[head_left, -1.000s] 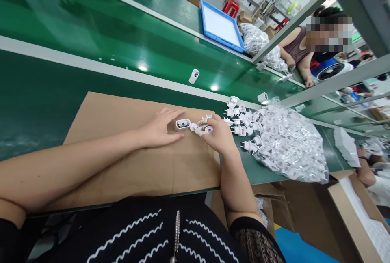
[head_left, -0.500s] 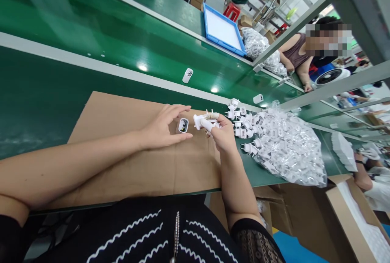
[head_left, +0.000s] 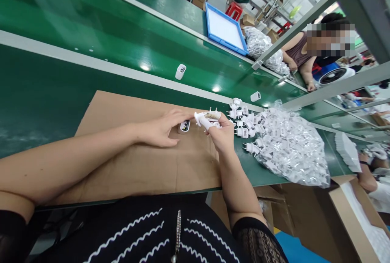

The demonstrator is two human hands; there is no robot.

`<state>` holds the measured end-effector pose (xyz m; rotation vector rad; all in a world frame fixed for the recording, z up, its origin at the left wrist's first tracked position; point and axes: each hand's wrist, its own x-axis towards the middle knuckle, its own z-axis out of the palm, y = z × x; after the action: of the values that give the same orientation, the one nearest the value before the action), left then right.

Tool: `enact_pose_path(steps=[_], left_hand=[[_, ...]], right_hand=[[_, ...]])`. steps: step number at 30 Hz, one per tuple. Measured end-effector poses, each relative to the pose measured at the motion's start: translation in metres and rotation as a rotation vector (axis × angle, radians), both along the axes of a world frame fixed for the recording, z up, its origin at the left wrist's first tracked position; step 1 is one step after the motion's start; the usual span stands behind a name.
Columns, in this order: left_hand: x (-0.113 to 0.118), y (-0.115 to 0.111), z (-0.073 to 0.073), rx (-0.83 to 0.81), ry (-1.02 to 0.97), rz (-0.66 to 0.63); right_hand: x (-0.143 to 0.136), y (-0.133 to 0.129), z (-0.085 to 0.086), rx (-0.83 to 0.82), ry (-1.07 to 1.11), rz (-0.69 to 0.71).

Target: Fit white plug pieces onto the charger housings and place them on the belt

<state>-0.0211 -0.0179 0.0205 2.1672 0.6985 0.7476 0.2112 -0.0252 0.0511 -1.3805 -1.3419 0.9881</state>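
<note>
My left hand [head_left: 158, 130] lies low over the cardboard, thumb and fingers apart. A white charger housing [head_left: 185, 126], its open end showing dark metal parts inside, stands on the cardboard between that thumb and the forefinger. The forefinger reaches over the housing to a white plug piece [head_left: 197, 118]; whether it touches is unclear. My right hand [head_left: 224, 134] pinches the plug piece, its pins pointing up, between covered fingertips. More white pieces seem to sit in its palm, partly hidden. Several loose plug pieces [head_left: 242, 121] lie just right of this hand.
A clear bag of plug pieces [head_left: 292, 145] rests on the right. Two more housings, one left [head_left: 180, 72] and one right [head_left: 255, 96], are on the green belt [head_left: 122, 48]. A blue tray [head_left: 227, 29] and a co-worker [head_left: 300, 50] are across; a metal frame [head_left: 332, 84] crosses the right.
My left forefinger has moved over the housing toward the plug piece, and the thumb has drawn back left. The housings on the belt have shifted left. My right hand keeps its hold.
</note>
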Motion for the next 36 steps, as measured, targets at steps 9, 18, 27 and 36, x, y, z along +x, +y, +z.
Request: enact_pose_path(steps=[9,18,27,36], left_hand=[[0.016,0.002,-0.017,-0.225,-0.046,0.32],[0.017,-0.001,-0.012,-0.308,-0.095,0.281],[0.018,0.0,-0.011,-0.286,-0.058,0.293],[0.018,0.001,-0.016,-0.246,-0.058,0.277]], right_hand=[[0.0,-0.003,-0.008,0.35,-0.374,0.088],[-0.001,-0.007,-0.007,0.651,-0.803,0.226],[0.0,-0.002,-0.004,0.681,-0.927,0.27],[-0.006,-0.004,-0.002,0.602,-1.016,0.298]])
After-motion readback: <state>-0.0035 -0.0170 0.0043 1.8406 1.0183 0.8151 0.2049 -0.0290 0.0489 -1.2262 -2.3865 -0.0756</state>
